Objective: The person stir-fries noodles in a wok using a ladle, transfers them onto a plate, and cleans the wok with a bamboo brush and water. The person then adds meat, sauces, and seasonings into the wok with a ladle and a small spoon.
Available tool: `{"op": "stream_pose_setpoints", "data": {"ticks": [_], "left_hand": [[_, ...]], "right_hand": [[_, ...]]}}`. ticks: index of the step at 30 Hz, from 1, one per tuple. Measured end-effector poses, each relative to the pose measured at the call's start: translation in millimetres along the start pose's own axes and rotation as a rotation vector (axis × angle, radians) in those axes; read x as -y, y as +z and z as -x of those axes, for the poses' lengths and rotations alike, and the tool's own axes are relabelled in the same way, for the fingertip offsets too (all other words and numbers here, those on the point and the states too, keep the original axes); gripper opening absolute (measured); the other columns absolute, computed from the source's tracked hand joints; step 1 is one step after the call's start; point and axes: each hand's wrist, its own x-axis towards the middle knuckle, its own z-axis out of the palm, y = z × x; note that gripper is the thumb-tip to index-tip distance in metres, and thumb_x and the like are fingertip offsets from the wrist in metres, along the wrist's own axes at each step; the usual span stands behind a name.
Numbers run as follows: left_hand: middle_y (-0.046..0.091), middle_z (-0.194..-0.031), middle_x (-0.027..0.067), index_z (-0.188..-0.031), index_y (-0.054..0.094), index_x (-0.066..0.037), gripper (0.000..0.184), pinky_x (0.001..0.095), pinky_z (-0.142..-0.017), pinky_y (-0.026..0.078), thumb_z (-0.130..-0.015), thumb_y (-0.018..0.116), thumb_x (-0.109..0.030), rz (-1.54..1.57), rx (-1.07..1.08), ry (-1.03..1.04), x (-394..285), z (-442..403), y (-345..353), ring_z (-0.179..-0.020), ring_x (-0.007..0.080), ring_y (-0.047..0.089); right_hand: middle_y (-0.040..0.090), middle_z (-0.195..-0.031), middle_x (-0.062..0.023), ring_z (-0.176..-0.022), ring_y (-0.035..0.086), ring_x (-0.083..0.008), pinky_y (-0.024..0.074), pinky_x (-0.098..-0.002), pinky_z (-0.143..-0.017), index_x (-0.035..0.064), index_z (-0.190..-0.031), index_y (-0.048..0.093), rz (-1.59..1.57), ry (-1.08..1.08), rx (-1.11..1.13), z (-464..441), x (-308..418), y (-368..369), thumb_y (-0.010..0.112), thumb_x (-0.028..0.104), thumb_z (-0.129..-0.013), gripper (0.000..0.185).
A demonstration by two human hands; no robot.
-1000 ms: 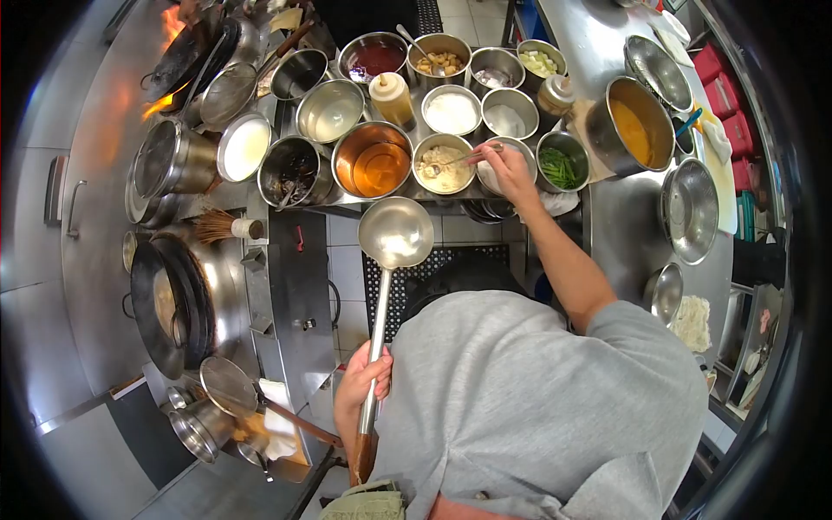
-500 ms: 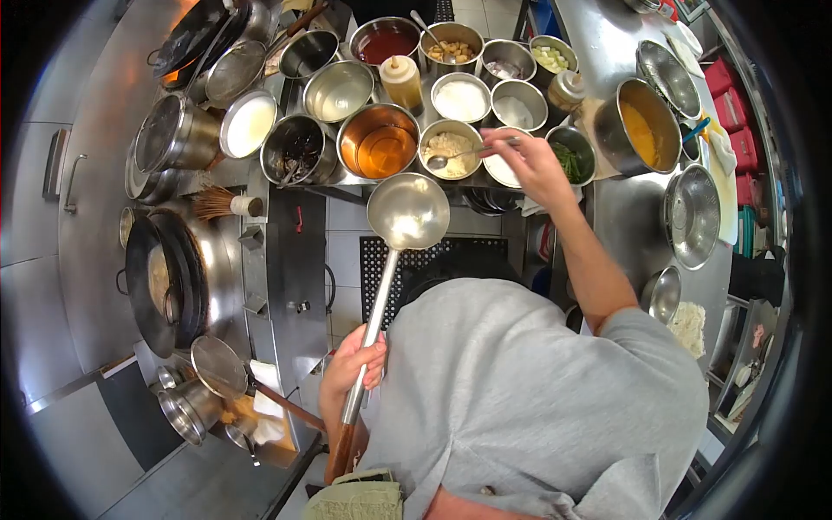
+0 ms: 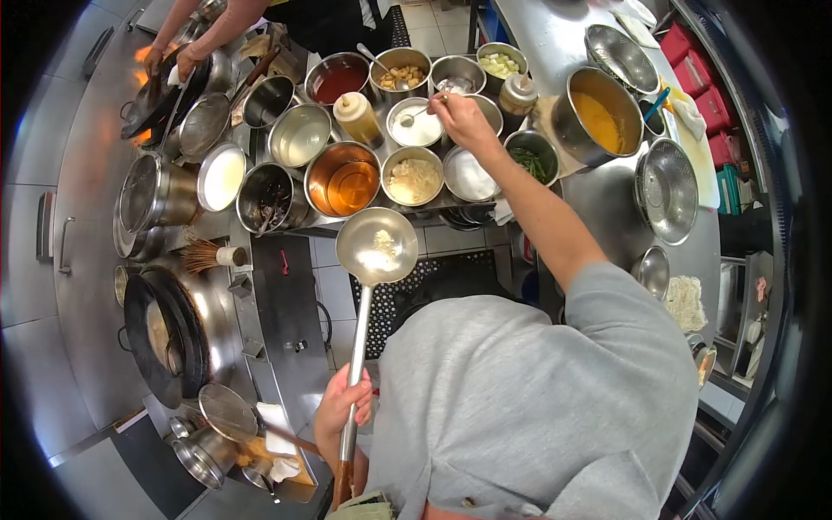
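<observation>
My left hand (image 3: 342, 406) is closed round the handle of a long metal ladle (image 3: 365, 329). The ladle's wide bowl faces up and carries a small pale clump (image 3: 383, 241). With its fingers pinched, my right hand (image 3: 465, 121) grips a small spoon (image 3: 406, 120), whose tip is at the white powder in a steel pot (image 3: 416, 136). Whether the spoon carries powder I cannot tell. Just in front stands a pot of pale, minced-looking food (image 3: 414, 180). A pot of amber liquid (image 3: 351, 184) is left of it, and another white-filled pot (image 3: 471, 176) is right of it.
At upper left, another person's hands (image 3: 173, 65) work at a wok (image 3: 169, 108) near flames. Squeeze bottles (image 3: 357, 119) stand among the pots. A large pot of yellow liquid (image 3: 600, 117) and colanders (image 3: 667, 191) occupy the right counter; a bamboo brush (image 3: 208, 255) lies left.
My right hand has moved the spoon from the minced-looking food to the white powder behind it. A pale clump now shows in the ladle. Another person's hands have appeared at upper left.
</observation>
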Motion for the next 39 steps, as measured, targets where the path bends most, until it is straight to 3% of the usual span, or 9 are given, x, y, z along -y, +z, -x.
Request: {"op": "stream_pose_setpoints", "data": {"ticks": [17,25,29,35,36,39], "left_hand": [[0.043,-0.060,-0.0001,-0.100,0.047,-0.006,0.010,0.0234,-0.036,0.036,-0.092,0.053,-0.005,0.051,0.005,0.040,7,0,-4,-0.040,0.0091,0.043],[0.043,-0.060,-0.0001,-0.099,0.046,-0.006,0.010,0.0240,-0.036,0.037,-0.092,0.053,-0.006,0.019,0.028,0.026,2,1,-8,-0.040,0.0091,0.043],[0.043,-0.061,0.0001,-0.100,0.046,-0.006,0.010,0.0243,-0.035,0.037,-0.093,0.053,-0.006,0.019,0.066,0.023,-2,2,-13,-0.040,0.0090,0.043],[0.043,-0.063,0.0004,-0.101,0.045,-0.006,0.012,0.0247,-0.035,0.037,-0.093,0.054,-0.007,-0.019,0.156,0.020,-21,-12,-2,-0.039,0.0089,0.043],[0.043,-0.063,0.0005,-0.101,0.045,-0.006,0.012,0.0247,-0.035,0.037,-0.094,0.054,-0.007,-0.013,0.179,0.026,-27,-19,3,-0.039,0.0089,0.043],[0.042,-0.062,0.0004,-0.102,0.045,-0.006,0.012,0.0247,-0.034,0.037,-0.093,0.053,-0.007,-0.005,0.214,0.025,-35,-28,19,-0.038,0.0087,0.042]], "right_hand": [[0.072,-0.080,-0.0114,-0.078,0.069,-0.0266,0.0517,-0.0358,-0.076,-0.0013,-0.089,0.069,-0.078,0.328,-0.064,4,-20,13,0.049,0.024,-0.090,0.033],[0.073,-0.081,-0.0082,-0.078,0.067,-0.0154,0.0493,-0.0289,-0.075,-0.0011,-0.092,0.069,-0.350,0.478,-0.106,13,-63,13,0.049,0.027,-0.090,0.035],[0.073,-0.083,-0.0082,-0.078,0.064,-0.0111,0.0459,-0.0253,-0.075,0.0009,-0.091,0.069,-0.514,0.554,-0.101,14,-41,-12,0.050,0.024,-0.091,0.030],[0.072,-0.088,-0.0133,-0.087,0.067,-0.0172,0.0477,-0.0296,-0.087,-0.0001,-0.095,0.066,-0.803,0.449,-0.047,22,51,-73,0.051,0.021,-0.094,0.026],[0.072,-0.088,-0.0116,-0.087,0.068,-0.0182,0.0487,-0.0289,-0.084,-0.0023,-0.096,0.065,-0.833,0.390,-0.022,24,68,-81,0.051,0.020,-0.095,0.026],[0.072,-0.086,-0.0110,-0.087,0.068,-0.0187,0.0499,-0.0299,-0.080,-0.0040,-0.097,0.064,-0.282,0.222,-0.040,23,80,-95,0.050,0.018,-0.096,0.026]]}}
